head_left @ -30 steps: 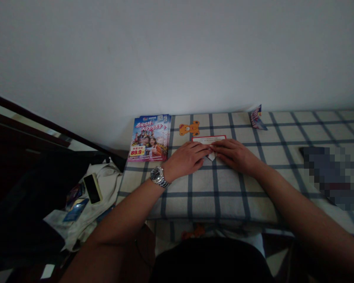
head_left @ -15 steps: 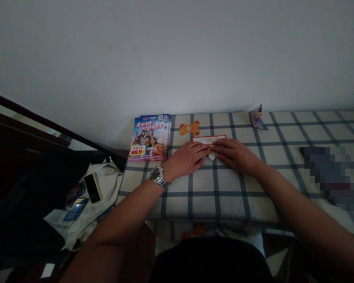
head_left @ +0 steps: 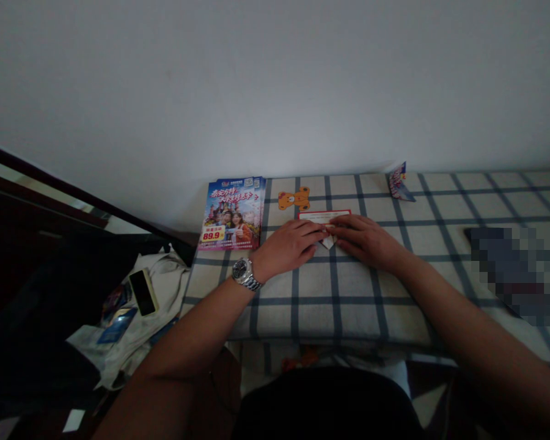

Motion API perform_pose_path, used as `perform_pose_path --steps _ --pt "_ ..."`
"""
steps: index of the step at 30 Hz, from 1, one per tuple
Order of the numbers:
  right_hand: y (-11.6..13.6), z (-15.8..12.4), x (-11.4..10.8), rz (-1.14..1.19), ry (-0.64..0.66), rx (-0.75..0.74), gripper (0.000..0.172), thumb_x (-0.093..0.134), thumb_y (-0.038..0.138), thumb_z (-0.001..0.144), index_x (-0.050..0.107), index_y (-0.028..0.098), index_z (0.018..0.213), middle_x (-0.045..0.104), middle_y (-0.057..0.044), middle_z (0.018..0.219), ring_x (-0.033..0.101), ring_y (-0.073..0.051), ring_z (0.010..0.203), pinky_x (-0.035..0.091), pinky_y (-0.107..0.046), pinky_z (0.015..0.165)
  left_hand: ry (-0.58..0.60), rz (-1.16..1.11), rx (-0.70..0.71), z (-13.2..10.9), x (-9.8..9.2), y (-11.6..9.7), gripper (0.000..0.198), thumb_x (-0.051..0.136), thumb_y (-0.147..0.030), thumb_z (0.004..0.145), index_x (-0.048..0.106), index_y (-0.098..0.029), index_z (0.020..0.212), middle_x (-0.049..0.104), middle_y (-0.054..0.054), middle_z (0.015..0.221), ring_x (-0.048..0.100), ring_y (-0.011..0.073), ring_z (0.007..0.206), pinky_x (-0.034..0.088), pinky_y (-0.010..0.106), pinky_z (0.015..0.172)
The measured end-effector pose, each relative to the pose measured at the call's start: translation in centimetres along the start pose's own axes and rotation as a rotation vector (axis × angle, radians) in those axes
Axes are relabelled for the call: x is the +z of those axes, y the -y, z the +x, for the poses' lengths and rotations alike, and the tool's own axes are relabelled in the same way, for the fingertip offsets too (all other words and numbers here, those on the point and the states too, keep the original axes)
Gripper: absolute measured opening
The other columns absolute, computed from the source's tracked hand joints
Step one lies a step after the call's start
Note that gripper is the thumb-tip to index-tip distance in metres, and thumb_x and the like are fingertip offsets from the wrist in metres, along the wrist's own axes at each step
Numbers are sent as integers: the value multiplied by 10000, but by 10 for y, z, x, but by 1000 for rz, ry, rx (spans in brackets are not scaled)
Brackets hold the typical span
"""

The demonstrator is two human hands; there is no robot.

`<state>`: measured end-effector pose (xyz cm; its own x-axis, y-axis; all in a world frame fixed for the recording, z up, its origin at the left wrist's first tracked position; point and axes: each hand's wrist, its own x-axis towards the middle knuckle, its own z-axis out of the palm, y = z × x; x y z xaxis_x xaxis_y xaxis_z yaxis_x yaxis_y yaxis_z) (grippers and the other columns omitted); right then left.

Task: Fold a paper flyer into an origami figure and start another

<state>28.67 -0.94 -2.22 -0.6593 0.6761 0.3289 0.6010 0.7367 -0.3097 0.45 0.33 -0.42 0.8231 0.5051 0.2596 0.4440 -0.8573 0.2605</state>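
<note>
Nearest the body, a silver metal wristwatch (head_left: 244,273) sits on the left wrist, and off the desk's left edge a single dark phone with a pale case (head_left: 143,292) lies on crumpled light cloth. On the desk with the grey-and-white checked cloth (head_left: 330,305), the left hand (head_left: 288,245) and the right hand (head_left: 364,240) both lie palm down. Each grip is released and flat, fingers stretched out rather than clenched, and their tips meet over one folded white paper sheet with a red border (head_left: 324,214). The sheet lies just ahead of the palms, toward the wall. Its long axis runs left to right across the desk, and a small folded point shows below the fingertips. Neither hand is nearer than the other, since the sheet sits midway between them and both touch it. Beyond it is one orange bear-shaped patch (head_left: 294,198), and to its left a stack of glossy blue printed flyers (head_left: 231,214) — how many I cannot tell. Farthest off, by the wall on the right, stands one small folded piece of coloured printed paper (head_left: 398,182).
</note>
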Motion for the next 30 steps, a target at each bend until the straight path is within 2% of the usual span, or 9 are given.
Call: perform_pose_path --steps 7,15,23,30 --pt "3 2 0 -23 -28 1 378 523 287 1078 668 204 1417 676 -157 1395 642 -331 1289 538 -551 1094 8 -4 -20 -1 0 -1 442 597 -207 1032 579 -228 1473 594 81 1499 539 268 1396 454 488 1217" --pt "4 3 0 -36 -39 17 345 534 285 1073 692 215 1371 672 -152 1397 650 -334 1279 554 -553 1075 -16 -1 -10 -2 6 3 425 544 -213 1062 560 -242 1485 585 75 1502 523 260 1422 441 496 1235" --pt "8 5 0 -36 -87 -36 323 547 253 1067 683 185 1352 685 -160 1371 642 -321 1279 541 -554 1112 -2 5 -27 -5 2 1 432 562 -223 1059 561 -229 1491 564 100 1508 541 264 1395 455 497 1225" --pt "12 8 8 -31 -113 28 335 551 270 1061 699 200 1354 680 -160 1327 645 -327 1239 568 -555 1064 -15 -8 -15 -6 3 3 450 563 -236 1063 544 -227 1512 569 102 1501 523 261 1415 438 491 1244"
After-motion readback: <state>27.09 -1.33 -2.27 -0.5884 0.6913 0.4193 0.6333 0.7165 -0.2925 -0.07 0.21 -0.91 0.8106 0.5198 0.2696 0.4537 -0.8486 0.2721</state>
